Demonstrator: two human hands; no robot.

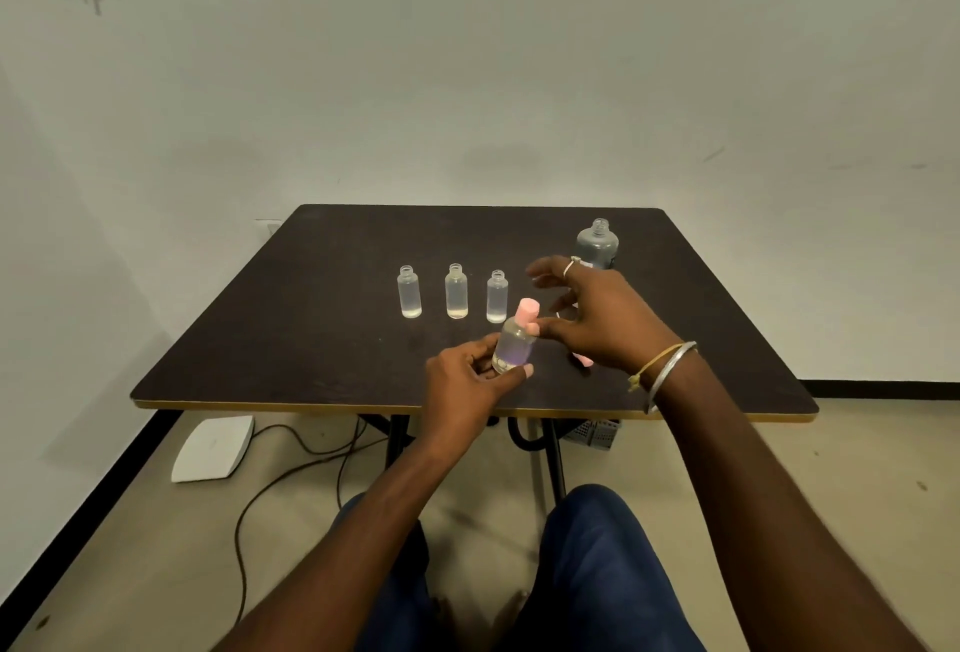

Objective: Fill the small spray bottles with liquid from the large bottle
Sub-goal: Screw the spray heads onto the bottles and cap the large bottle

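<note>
My left hand (470,381) grips a small clear spray bottle (514,346) by its base, tilted a little to the right, above the near part of the dark table (311,319). A pink spray cap (527,312) sits on its neck. My right hand (597,321) hovers beside that cap with fingers spread, the thumb tip touching it. Three small uncapped bottles stand in a row behind: left (409,292), middle (456,291), right (497,296), each with a little liquid at the bottom. The large uncapped bottle (598,243) stands at the far right, partly behind my right hand.
A pink piece (584,359) lies on the table under my right wrist, mostly hidden. Below the table are its black legs, cables, a white flat object (213,449) on the floor and a grey crate (592,433). A wall stands right behind the table.
</note>
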